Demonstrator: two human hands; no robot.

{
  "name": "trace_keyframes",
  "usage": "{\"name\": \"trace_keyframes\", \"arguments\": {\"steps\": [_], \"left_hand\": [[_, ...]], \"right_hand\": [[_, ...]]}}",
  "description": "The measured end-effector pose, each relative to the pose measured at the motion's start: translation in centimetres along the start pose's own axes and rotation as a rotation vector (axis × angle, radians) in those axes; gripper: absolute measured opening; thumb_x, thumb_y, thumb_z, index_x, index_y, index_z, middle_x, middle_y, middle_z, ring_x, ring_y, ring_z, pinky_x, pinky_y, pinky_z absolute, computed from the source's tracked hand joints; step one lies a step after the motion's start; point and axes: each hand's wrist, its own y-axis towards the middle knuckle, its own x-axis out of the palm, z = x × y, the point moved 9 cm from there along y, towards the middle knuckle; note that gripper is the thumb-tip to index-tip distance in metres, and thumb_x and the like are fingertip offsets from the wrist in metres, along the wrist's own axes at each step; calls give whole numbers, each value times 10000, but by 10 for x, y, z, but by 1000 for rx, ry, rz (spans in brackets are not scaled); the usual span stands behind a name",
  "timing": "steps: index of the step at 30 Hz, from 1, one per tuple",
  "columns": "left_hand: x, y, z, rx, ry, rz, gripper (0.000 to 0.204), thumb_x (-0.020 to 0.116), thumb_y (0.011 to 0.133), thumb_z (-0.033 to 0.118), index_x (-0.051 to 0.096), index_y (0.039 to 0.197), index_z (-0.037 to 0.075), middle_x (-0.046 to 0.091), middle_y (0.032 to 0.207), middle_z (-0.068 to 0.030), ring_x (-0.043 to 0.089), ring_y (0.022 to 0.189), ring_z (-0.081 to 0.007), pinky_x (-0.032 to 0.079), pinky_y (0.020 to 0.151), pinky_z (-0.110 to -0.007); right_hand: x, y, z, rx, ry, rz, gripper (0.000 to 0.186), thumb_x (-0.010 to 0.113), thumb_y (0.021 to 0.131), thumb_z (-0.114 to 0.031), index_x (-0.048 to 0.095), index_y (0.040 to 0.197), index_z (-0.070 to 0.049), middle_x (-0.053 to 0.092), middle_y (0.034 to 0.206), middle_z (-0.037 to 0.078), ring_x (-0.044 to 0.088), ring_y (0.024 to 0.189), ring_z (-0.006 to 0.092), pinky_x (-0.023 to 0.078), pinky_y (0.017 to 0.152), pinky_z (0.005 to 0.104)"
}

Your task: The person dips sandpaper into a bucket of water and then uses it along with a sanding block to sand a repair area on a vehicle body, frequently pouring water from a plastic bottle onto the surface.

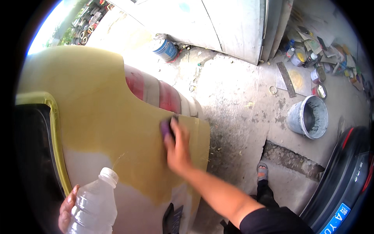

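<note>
A clear plastic bottle (93, 206) with a white cap tilts at the lower left, my left hand (68, 209) closed around its far side. From the cap a thin streak, like a jet of water, rises over the panel. My right hand (179, 150) presses a purple and black sanding block (166, 128) against the car body panel (97, 124), close to the curved wheel-arch edge. Mustard-yellow coating covers most of the panel, with pale grey patches lower down. Yellow masking tape (55, 121) borders the dark window (33, 148) on the left.
Red and white bands (169, 97) show past the arch edge. A blue can (165, 50) stands by the metal door (230, 27). At right are a grey bucket (297, 117), a floor trench (288, 158), a dark car (335, 171) and piled cans and scraps (327, 54).
</note>
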Motion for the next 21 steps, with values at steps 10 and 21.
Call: {"name": "trace_keyframes", "arguments": {"steps": [10,21], "left_hand": [[3,4,1,8,-15,1,1000,761,717,639,348,1424,65,520,1351,-203,543,1259,-289,442,1082,-402],[7,13,3,-139,467,-379,1036,742,715,670,303,1440,74,515,1350,-214,539,1261,-312,436,1085,-431]], "right_hand": [[1,-66,-23,-103,-11,-38,542,581,951,-97,388,1457,-74,312,1413,270,355,1300,454,303,1105,497],[0,-42,-24,-225,-104,-31,531,593,951,-123,421,1453,-111,359,1424,253,379,1303,427,317,1102,484]]}}
